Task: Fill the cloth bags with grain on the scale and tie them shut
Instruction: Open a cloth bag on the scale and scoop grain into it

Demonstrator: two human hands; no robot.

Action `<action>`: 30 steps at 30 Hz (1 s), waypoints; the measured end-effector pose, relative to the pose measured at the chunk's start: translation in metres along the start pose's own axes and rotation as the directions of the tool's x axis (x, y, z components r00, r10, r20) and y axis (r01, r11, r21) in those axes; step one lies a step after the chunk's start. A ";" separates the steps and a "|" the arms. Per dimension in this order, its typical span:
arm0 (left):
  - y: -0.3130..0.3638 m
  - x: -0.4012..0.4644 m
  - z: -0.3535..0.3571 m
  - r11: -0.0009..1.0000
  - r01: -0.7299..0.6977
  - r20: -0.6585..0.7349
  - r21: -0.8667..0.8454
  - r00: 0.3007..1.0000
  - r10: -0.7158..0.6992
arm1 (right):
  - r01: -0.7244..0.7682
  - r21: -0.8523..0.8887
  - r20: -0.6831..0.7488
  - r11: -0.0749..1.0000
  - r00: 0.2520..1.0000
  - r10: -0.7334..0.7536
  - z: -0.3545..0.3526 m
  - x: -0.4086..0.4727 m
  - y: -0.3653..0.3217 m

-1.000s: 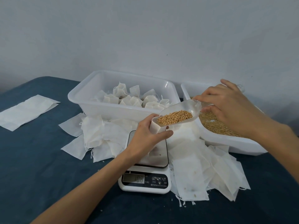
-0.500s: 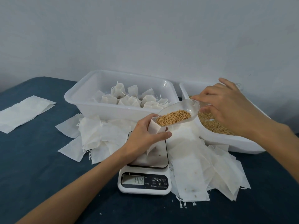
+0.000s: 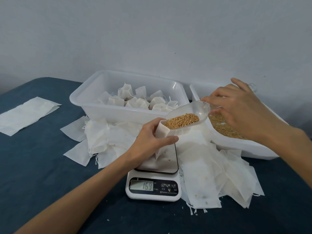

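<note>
Bag (image 3: 162, 132) base behind left hand (image 3: 148, 141)

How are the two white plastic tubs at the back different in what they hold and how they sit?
The left tub holds tied white bags; the right tub holds loose grain. The left tub shows in full; the right hand covers part of the right tub. Both are white, rectangular, and stand beside each other against the wall.
</note>
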State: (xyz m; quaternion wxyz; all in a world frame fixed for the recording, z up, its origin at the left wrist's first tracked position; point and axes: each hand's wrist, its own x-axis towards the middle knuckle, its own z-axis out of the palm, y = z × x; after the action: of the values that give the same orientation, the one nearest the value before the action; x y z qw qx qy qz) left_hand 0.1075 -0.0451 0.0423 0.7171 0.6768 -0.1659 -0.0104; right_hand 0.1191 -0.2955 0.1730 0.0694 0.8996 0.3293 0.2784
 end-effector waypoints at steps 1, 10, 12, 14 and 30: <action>0.000 0.000 -0.001 1.000 0.000 0.002 -0.003 1.000 0.000 | -0.002 -0.002 0.001 1.000 1.000 0.002 0.001 0.000 0.000; -0.003 0.001 -0.002 1.000 -0.013 0.014 -0.011 1.000 0.013 | -0.021 0.023 0.016 1.000 1.000 0.020 0.003 -0.001 -0.001; -0.003 0.002 -0.002 1.000 -0.013 0.017 -0.018 1.000 0.013 | -0.035 0.040 0.027 0.999 0.999 0.034 0.002 -0.001 -0.002; -0.003 0.002 -0.003 0.999 -0.010 0.021 -0.036 1.000 0.010 | -0.045 0.057 0.035 0.997 0.998 0.043 0.002 0.000 -0.004; -0.004 0.002 -0.004 0.999 0.010 0.029 -0.051 1.000 -0.008 | -0.039 0.049 0.031 0.998 0.999 0.037 0.003 0.000 -0.003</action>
State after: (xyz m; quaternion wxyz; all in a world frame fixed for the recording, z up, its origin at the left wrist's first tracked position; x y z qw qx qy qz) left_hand 0.1108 -0.0422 0.0389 0.7316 0.6589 -0.1728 -0.0276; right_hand 0.1193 -0.2932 0.1695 0.0469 0.9112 0.3179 0.2578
